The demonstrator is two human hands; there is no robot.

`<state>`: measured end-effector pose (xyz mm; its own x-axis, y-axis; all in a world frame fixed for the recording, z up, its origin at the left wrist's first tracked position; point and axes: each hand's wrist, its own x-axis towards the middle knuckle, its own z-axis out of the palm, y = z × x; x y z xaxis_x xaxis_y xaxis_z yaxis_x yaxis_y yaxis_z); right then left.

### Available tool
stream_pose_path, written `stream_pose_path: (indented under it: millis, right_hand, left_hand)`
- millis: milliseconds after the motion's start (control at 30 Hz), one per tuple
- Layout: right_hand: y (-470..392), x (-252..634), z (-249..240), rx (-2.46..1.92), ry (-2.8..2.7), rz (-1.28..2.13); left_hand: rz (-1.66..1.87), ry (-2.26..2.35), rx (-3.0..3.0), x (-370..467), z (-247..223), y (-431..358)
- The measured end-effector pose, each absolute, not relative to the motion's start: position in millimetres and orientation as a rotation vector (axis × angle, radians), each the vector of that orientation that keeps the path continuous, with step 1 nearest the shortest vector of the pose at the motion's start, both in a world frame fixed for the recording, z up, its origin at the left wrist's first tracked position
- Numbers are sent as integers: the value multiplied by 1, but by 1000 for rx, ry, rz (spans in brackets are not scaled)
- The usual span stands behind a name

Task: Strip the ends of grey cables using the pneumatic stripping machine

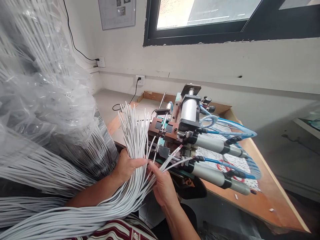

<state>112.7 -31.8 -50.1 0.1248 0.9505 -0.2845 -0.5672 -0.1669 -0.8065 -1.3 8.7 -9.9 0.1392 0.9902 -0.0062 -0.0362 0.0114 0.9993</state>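
Observation:
A thick bundle of white cables (136, 136) stands upright in my left hand (128, 165), whose fingers and thumb are wrapped round it. Just to the right, my right hand (161, 181) is closed on a few cables split off from the bundle, thumb and fingers pinched near my left thumb. Some of these separate ends (172, 156) point up and right, one with a reddish tip. They lie in front of a pneumatic machine (166, 130) with metal cylinders and brown clamp blocks. The lower lengths of the bundle sweep left across my lap.
Plastic-wrapped cable bundles (47, 106) fill the left side. Blue air hoses (230, 131) loop at the machine's right, above a wooden tabletop (270, 193) with a raised rim and small scraps. Behind are a wall socket (140, 80) with a black cord and a window (207, 15).

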Motion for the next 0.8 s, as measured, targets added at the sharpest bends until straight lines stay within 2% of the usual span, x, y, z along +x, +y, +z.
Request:
stream_pose_path:
  millis: [333,633,800]
  right_hand:
    - [-39,107,-55,-1141,-529,1184]
    - [-23,108,-49,-1012,-280,1275]
    - [-22,110,-46,-987,-316,1380]
  left_hand:
    - [1119,1156,1327,-3,-5,7]
    - [1055,1062,1426,-4,7,13]
    - [997,1026,1465,-5,5,11]
